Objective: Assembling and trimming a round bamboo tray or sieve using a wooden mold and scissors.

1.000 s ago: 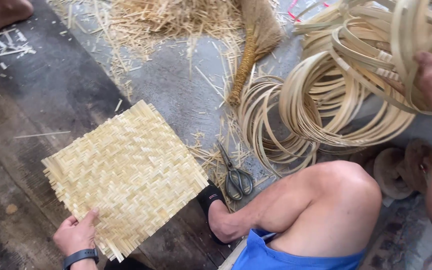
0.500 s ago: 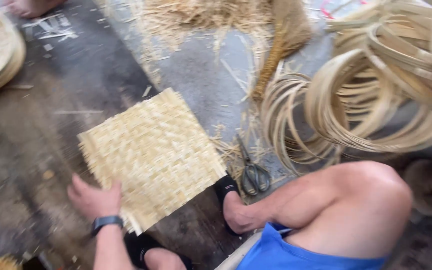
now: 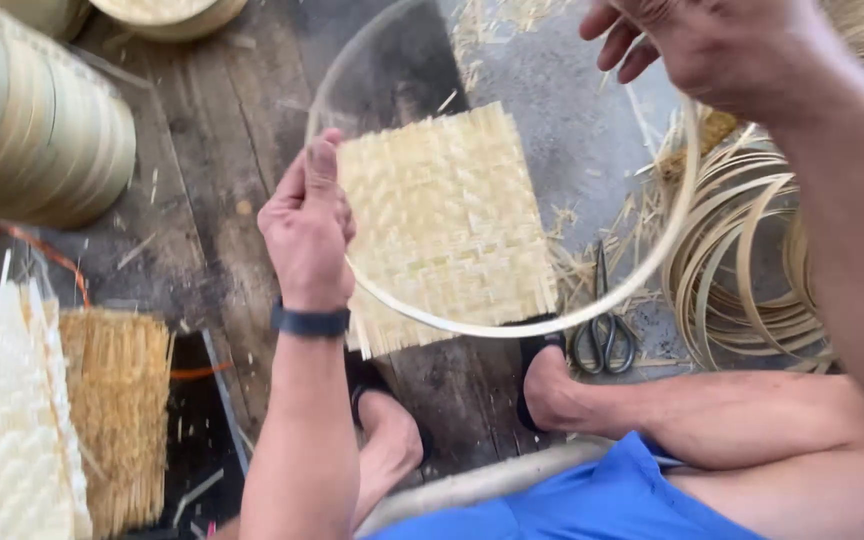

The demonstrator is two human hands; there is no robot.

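Left hand (image 3: 307, 230) hides the woven mat's (image 3: 447, 225) edge; hoop (image 3: 552, 318) top seemingly blurred, cut off.

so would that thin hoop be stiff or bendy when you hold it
Probably springy rather than stiff: the hoop is one thin strip, held round between the left hand and right hand. It looks light for its size. Set on edge, it would likely roll or flop over.

Your left hand (image 3: 307, 225) is raised with fingers curled shut and the thumb pressed along the top, wrist straight above a forearm rising from the lower edge. Your right hand (image 3: 722, 45) is clenched at the upper right, knuckles up, forearm sloping down the right side.
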